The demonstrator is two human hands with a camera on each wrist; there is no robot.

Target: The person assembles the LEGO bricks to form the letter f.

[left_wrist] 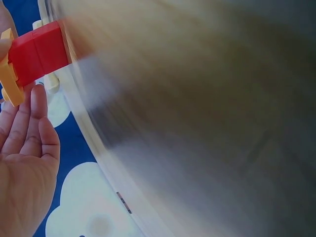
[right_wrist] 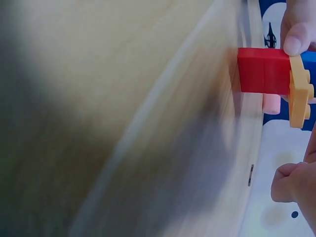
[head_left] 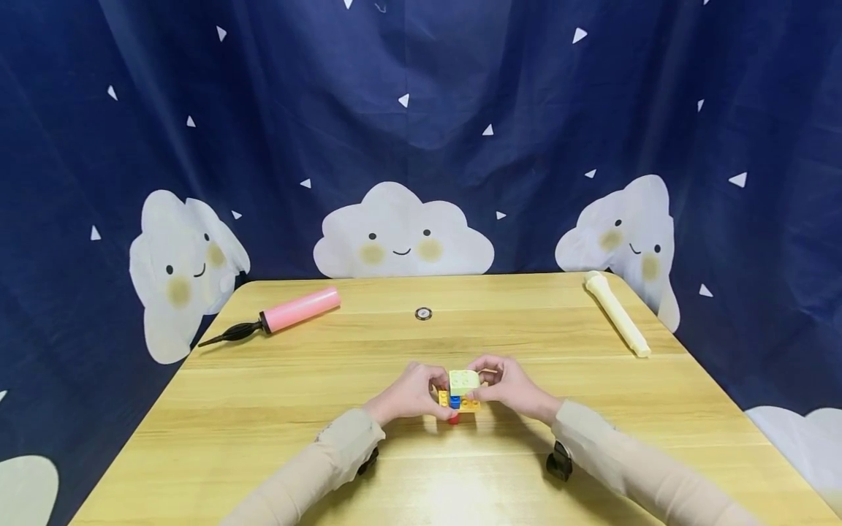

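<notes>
A small stack of toy building blocks stands upright on the table between the two hands. At its base are two red blocks point(right_wrist: 264, 71), and a yellow-orange studded plate point(right_wrist: 298, 94) lies across them. Higher up comes a blue block point(head_left: 454, 402), topped by a pale green block point(head_left: 464, 380). My left hand point(head_left: 416, 393) pinches the stack from the left at the level of the plate, its thumb in front. From the right, my right hand point(head_left: 511, 386) holds the pale green block between thumb and fingers. Part of the blue block is hidden.
On the wooden table point(head_left: 368, 351), a pink hand pump point(head_left: 301, 310) with a black nozzle lies at the back left. A small round black-and-white disc point(head_left: 424, 313) sits at the back middle. A cream-coloured stick point(head_left: 617, 314) lies at the back right. A blue curtain point(head_left: 408, 146) hangs behind.
</notes>
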